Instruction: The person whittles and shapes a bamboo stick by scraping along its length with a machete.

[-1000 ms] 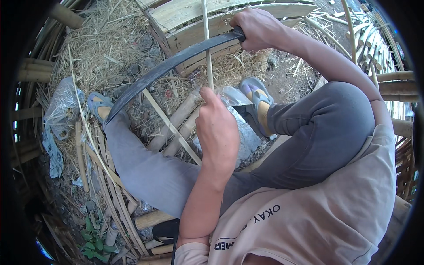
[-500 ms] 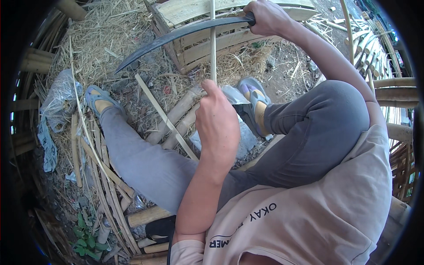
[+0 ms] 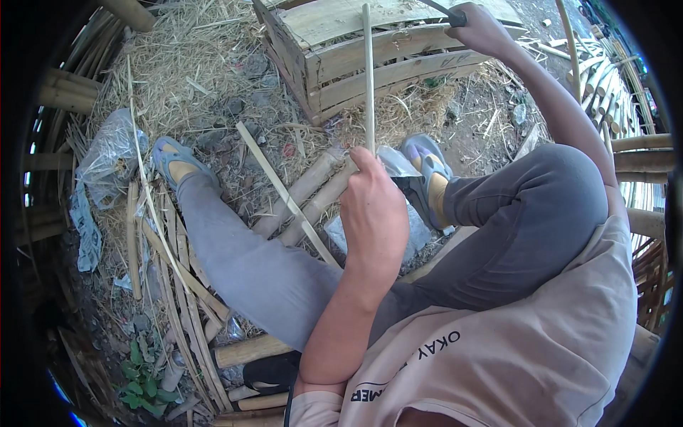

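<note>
My left hand [image 3: 376,224] is closed round the lower end of a slim pale bamboo strip [image 3: 369,78], which stands almost upright above the fist. At the top of the view, my right hand [image 3: 484,30] grips the dark handle of a curved long-bladed knife [image 3: 438,7]. Most of its blade is cut off by the upper edge. The knife is apart from the strip, up and to the right of it. Beside my left fist lies something greyish and shiny [image 3: 395,163], partly hidden, which I cannot make out.
A slatted wooden crate [image 3: 384,50] stands ahead on straw-covered ground. Another strip [image 3: 277,186] slants past two bamboo poles [image 3: 302,192] between my legs. Plastic bags [image 3: 114,160] and long bamboo pieces [image 3: 186,285] lie left. Cut bamboo [image 3: 605,82] is stacked at right.
The knife's blade, which crossed the bamboo strip, has swung up and mostly out of view. My right hand has moved right. The whole scene has shifted slightly rightward; my left hand keeps its hold.
</note>
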Tool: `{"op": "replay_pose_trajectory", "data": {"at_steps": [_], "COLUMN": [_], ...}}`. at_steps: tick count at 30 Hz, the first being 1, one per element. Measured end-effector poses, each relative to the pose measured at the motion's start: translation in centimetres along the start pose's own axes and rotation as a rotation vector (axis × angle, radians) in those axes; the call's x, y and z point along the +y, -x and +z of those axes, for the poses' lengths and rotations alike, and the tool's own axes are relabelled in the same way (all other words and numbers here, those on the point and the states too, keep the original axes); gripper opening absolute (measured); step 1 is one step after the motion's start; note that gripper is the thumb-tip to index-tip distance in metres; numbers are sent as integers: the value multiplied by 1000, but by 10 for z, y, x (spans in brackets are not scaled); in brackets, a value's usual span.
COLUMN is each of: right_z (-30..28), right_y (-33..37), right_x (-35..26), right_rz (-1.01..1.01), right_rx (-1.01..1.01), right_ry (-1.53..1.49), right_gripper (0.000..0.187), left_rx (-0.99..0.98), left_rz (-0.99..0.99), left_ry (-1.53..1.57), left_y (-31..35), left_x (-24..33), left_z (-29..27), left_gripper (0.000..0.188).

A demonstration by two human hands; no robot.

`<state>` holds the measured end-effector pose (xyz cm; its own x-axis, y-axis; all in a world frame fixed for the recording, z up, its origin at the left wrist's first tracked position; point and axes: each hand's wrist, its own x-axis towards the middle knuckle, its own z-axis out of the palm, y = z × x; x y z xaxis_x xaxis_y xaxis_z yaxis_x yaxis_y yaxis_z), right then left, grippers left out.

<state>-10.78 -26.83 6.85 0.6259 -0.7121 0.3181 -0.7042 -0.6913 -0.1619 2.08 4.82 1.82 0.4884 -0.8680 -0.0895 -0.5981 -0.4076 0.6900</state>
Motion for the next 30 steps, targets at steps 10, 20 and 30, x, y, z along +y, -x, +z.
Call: {"op": "replay_pose_trajectory", "data": {"at_steps": [10, 20, 30], "right_z": [16, 19, 27], "right_y": [27, 20, 16], "right_x": [-77, -80, -64], "right_rz": [-171, -203, -218], "right_rx": [-424, -340, -259], "right_ry": [-86, 118, 89], "right_gripper": [25, 23, 23], "left_rx": [-38, 34, 58], "left_rz": [-32, 7, 34], "left_ry": [11, 131, 125], "left_y": [-11, -6, -5], "left_x": [9, 6, 6], "left_z": [-9, -5, -8], "left_gripper": [18, 25, 24]}}
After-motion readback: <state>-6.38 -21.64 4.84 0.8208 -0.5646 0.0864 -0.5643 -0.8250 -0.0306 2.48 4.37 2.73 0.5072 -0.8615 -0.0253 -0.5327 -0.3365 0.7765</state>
